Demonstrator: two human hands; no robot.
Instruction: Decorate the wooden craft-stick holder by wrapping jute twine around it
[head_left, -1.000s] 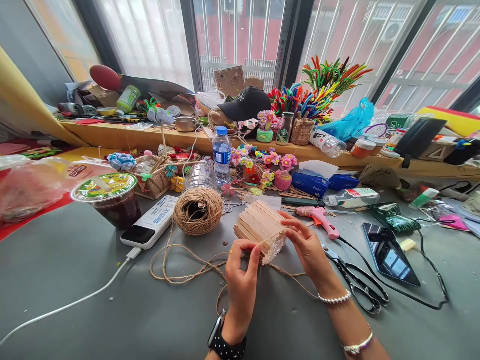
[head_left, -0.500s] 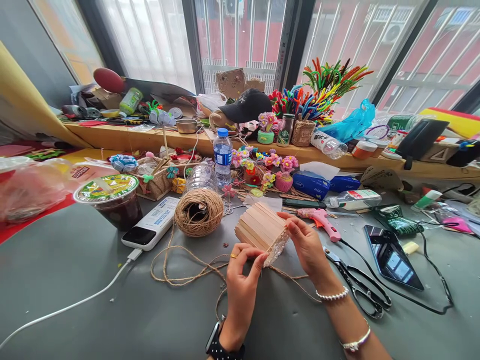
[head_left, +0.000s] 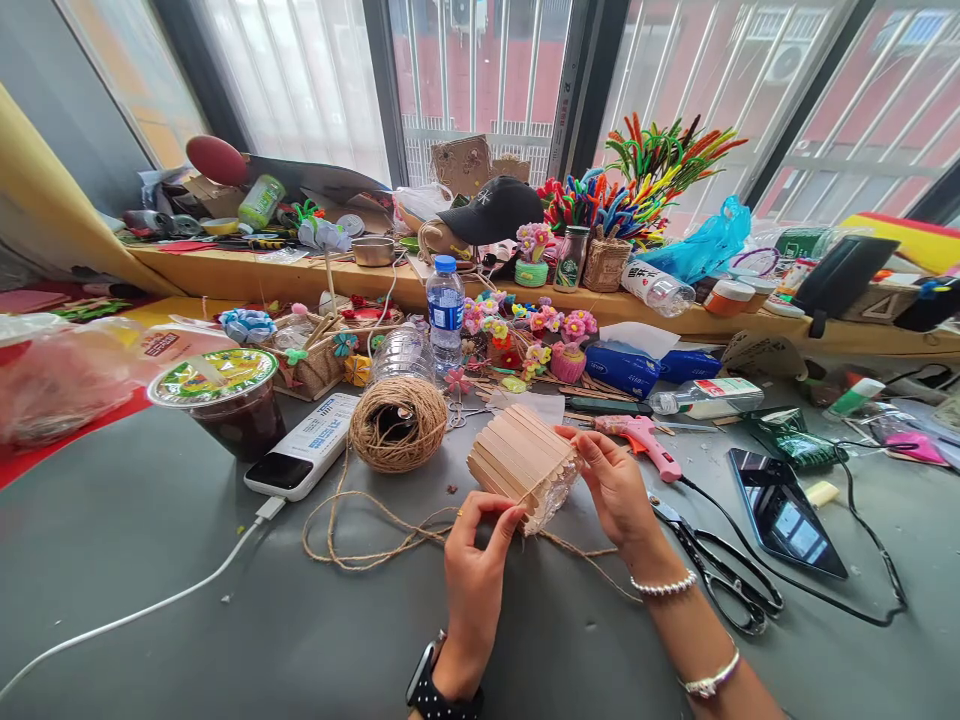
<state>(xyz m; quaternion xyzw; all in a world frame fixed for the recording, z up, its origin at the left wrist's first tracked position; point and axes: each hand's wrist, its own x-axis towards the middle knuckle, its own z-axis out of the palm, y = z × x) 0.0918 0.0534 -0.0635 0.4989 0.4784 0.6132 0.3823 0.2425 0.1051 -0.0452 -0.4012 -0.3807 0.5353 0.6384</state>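
A container covered in wooden craft sticks [head_left: 514,450] lies on its side on the grey table, its clear, crinkled plastic end towards me. A strand of jute twine [head_left: 546,482] crosses the sticks near that end. At the lower left of it, my left hand [head_left: 474,565] pinches the twine between thumb and forefinger. My right hand [head_left: 616,495] is closed at the upper right edge, thumb and fingertips together on the twine against the container. Loose twine runs under both hands to the ball of jute twine [head_left: 397,425] on the left.
Right of my hands lie a pink glue gun [head_left: 645,443], black scissors [head_left: 731,575] and a phone [head_left: 787,515]. A white power bank [head_left: 304,450] and a lidded drink cup [head_left: 232,410] stand left. Behind are a water bottle [head_left: 446,310], pipe-cleaner flowers and a cluttered ledge.
My left hand has shifted slightly left and down, drawing the twine across the sticks. The container has turned a little. My right hand stays almost in place.
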